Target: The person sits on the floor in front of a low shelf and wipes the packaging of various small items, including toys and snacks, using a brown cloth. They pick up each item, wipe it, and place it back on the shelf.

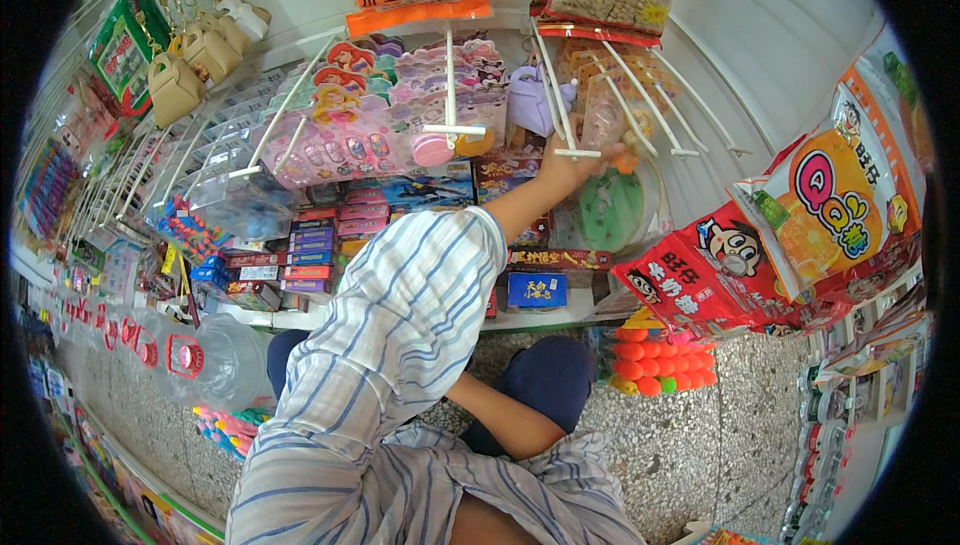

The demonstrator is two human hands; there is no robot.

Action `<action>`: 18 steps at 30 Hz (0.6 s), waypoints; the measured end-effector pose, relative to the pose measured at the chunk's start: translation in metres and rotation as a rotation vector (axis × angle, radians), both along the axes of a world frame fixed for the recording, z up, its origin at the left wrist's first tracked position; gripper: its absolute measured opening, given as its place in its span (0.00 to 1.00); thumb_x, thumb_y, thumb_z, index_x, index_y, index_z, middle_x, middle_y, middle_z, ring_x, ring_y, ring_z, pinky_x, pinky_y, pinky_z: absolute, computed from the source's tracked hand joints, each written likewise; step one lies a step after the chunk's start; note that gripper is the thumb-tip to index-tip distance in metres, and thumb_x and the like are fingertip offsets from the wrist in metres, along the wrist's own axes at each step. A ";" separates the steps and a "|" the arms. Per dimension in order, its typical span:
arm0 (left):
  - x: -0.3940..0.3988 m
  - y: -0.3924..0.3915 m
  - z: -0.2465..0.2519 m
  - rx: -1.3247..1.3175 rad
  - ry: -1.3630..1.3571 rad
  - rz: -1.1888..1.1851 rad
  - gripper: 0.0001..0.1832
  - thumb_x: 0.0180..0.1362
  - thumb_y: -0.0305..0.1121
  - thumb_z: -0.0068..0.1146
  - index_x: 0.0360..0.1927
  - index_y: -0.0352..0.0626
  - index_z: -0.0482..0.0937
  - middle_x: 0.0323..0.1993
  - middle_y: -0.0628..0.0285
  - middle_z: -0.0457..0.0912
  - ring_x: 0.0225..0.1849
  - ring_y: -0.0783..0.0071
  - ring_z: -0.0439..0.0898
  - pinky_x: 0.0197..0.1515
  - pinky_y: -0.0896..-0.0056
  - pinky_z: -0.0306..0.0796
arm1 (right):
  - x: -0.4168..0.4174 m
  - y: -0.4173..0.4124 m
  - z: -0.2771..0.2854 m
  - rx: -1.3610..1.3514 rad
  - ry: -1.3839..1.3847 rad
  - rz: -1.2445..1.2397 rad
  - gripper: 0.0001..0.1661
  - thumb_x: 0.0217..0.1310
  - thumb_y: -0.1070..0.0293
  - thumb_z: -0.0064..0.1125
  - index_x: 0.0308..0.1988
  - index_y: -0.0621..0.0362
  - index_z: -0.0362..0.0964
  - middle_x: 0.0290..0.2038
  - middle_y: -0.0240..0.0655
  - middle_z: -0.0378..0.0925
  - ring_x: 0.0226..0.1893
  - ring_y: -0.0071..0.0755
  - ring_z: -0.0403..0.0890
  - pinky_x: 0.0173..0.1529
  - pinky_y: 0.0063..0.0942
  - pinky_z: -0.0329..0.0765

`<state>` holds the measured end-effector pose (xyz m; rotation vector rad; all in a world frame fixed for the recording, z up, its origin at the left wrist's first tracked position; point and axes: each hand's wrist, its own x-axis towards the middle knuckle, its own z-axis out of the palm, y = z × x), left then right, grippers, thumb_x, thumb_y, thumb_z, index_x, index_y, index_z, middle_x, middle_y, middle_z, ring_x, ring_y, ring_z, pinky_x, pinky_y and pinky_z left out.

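My left arm, in a striped sleeve, reaches forward across the display. My left hand [561, 167] is among the white hooks, behind a hook's end bar [577, 153]. Its fingers are at clear packaging [602, 121] with small orange parts; the hook and packaging partly cover them, so their grip is unclear. A small lilac bag [530, 104] hangs just left of the hand, and a green round item [611, 207] in clear packaging lies below right. My right forearm [510, 417] passes under the left sleeve, which hides my right hand.
Hooks with princess-figure cards [337, 110] project on the left. Small boxes [311, 245] and a blue box [537, 290] stand on the low shelf. Red and orange snack bags [840, 200] jut out at right. Large clear bottles [225, 361] stand at left on the speckled floor [660, 455].
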<state>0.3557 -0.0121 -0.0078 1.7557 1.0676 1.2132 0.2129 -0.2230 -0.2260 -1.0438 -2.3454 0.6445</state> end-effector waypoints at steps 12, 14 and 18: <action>-0.018 -0.048 -0.014 0.060 -0.193 -0.538 0.28 0.58 0.27 0.60 0.61 0.36 0.62 0.52 0.62 0.75 0.51 0.79 0.75 0.53 0.73 0.72 | -0.005 0.005 -0.014 0.040 0.010 -0.011 0.29 0.44 0.51 0.62 0.45 0.57 0.75 0.38 0.46 0.80 0.41 0.49 0.80 0.46 0.41 0.76; -0.025 -0.068 -0.013 -0.066 -0.318 -0.642 0.28 0.58 0.29 0.59 0.60 0.35 0.63 0.52 0.59 0.75 0.50 0.77 0.75 0.52 0.71 0.73 | -0.006 0.006 -0.019 0.038 -0.003 -0.010 0.28 0.44 0.51 0.63 0.44 0.57 0.76 0.37 0.46 0.81 0.39 0.48 0.81 0.45 0.41 0.77; -0.046 -0.094 0.001 -0.149 -0.271 -0.755 0.27 0.59 0.27 0.57 0.61 0.37 0.61 0.50 0.57 0.75 0.50 0.75 0.76 0.51 0.72 0.74 | -0.005 0.005 -0.009 -0.105 -0.119 0.045 0.29 0.43 0.53 0.64 0.45 0.58 0.76 0.39 0.47 0.80 0.42 0.48 0.81 0.46 0.42 0.77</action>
